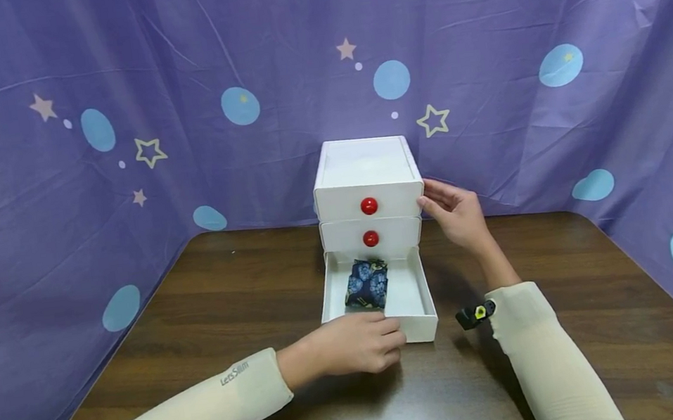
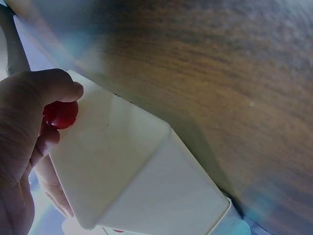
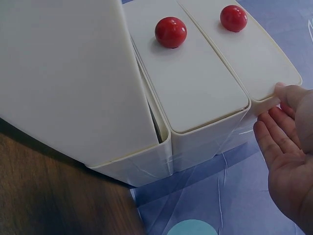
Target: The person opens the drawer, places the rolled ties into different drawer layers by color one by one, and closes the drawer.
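A small white drawer unit point(image 1: 366, 163) stands at the back of the table, its bottom drawer point(image 1: 420, 327) pulled out. Inside that drawer lies a folded dark blue floral cloth point(image 1: 367, 284). My left hand point(image 1: 360, 343) grips the drawer's round red knob point(image 2: 62, 115) between thumb and fingers, which the left wrist view shows. My right hand point(image 1: 455, 214) rests on the unit's upper right side. In the right wrist view its thumb touches the front edge of the top drawer point(image 3: 261, 58), and the fairly straight fingers lie by the side wall.
The top and middle drawers are closed, each with a red knob point(image 1: 369, 205) on its front. Beneath is a dark wooden table point(image 1: 244, 286). A purple patterned curtain point(image 1: 289, 46) hangs behind the unit and along both sides.
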Motion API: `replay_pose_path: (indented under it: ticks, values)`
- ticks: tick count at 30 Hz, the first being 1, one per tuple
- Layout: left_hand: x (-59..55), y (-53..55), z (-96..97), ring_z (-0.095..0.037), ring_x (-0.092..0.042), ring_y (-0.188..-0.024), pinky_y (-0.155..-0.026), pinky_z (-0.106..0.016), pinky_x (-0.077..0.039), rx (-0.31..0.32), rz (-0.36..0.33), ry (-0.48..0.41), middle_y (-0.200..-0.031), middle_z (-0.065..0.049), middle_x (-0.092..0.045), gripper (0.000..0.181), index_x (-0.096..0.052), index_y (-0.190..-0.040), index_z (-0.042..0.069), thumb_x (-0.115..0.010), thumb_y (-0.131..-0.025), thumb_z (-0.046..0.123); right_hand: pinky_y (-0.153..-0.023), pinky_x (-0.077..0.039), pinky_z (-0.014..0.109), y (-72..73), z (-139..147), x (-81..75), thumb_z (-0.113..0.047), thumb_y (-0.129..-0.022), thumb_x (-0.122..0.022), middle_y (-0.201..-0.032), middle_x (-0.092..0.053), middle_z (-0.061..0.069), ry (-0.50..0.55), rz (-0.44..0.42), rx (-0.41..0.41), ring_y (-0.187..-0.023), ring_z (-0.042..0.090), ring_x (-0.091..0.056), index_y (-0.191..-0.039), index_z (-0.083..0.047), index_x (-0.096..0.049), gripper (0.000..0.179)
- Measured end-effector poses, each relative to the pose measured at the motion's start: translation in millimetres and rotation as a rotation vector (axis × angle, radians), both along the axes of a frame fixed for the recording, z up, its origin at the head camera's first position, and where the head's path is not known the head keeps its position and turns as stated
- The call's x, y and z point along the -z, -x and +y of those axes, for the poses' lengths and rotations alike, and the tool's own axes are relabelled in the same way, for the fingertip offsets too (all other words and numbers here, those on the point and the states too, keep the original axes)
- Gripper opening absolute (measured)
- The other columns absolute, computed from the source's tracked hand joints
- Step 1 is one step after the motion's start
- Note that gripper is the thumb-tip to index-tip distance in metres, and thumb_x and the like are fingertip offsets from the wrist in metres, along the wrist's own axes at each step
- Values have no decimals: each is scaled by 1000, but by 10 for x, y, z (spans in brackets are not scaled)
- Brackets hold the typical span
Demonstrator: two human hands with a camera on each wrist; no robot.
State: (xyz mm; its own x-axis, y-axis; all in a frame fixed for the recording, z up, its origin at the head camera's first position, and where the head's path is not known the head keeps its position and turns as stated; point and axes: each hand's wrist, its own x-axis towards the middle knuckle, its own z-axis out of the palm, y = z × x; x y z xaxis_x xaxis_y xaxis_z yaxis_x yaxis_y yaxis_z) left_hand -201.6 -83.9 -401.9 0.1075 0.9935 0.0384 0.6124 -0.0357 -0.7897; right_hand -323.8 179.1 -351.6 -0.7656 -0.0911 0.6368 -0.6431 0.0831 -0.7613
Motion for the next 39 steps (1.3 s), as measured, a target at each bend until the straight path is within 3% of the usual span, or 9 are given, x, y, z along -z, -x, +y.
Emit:
replay_pose_path:
  ticks: [6, 15, 21, 27, 39]
  values:
    - [2, 21, -3, -13, -53, -91, -79, -26, -48, -13, -21, 0, -101, 7, -57, 18, -72, -96, 25, -57, -103, 18, -91, -53, 16, -128, -41, -92, 9, -95, -66, -127, -61, 36, -11, 3, -3, -108, 5, -66, -131, 18, -57, 39]
    - [7, 59, -19, -13, -53, -95, -81, -26, -49, -41, -35, 14, -103, 7, -58, 14, -72, -97, 25, -60, -102, 20, -91, -53, 16, 117, 32, 102, 6, -95, -67, -128, -63, 32, 4, 16, -2, -107, 2, -66, -133, 13, -60, 39]
    - [13, 83, -12, -12, -53, -94, -80, -26, -48, -45, -34, 13, -103, 7, -58, 13, -71, -96, 26, -60, -101, 20, -91, -54, 18, 127, 46, 114, 0, -95, -71, -127, -66, 28, 1, 30, 3, -108, 4, -67, -132, 10, -63, 39]
    - [7, 113, -16, -14, -54, -98, -83, -27, -49, -79, -32, 39, -106, 6, -59, 12, -72, -101, 26, -63, -100, 19, -92, -53, 17, 123, 44, 104, 0, -96, -70, -127, -65, 29, 1, 28, -1, -108, 4, -67, -132, 11, -62, 39]
    - [25, 185, -25, -15, -54, -99, -83, -27, -48, -86, -49, 30, -104, 5, -59, 12, -72, -99, 25, -63, -99, 17, -90, -53, 16, 123, 38, 95, 3, -95, -69, -127, -65, 30, -4, 11, 9, -107, 2, -67, -133, 11, -62, 39]
